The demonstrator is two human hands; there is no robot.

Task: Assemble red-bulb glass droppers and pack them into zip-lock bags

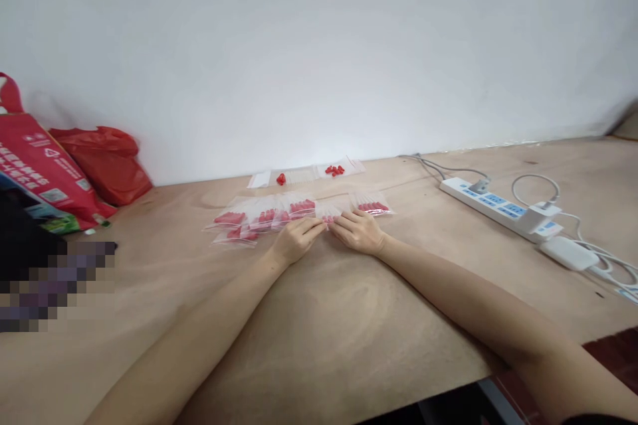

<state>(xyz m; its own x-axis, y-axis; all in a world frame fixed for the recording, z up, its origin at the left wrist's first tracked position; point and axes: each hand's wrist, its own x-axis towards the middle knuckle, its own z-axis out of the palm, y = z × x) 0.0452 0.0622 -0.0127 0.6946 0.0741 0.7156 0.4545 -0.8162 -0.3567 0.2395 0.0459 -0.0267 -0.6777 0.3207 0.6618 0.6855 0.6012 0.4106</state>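
Both hands meet at a small clear plastic bag with small red pieces inside, lying on the wooden table. My left hand pinches its near left edge with closed fingers. My right hand has its fingers bent over the right side of the same bag. Several similar bags of red pieces overlap to the left of my hands. Another filled bag lies just beyond my right hand. Farther back, by the wall, are loose-looking red pieces and a red cluster on clear bags.
A white power strip with plugs, a white adapter and cables lies on the right. Red bags stand at the far left against the wall. The table's near edge shows at lower right.
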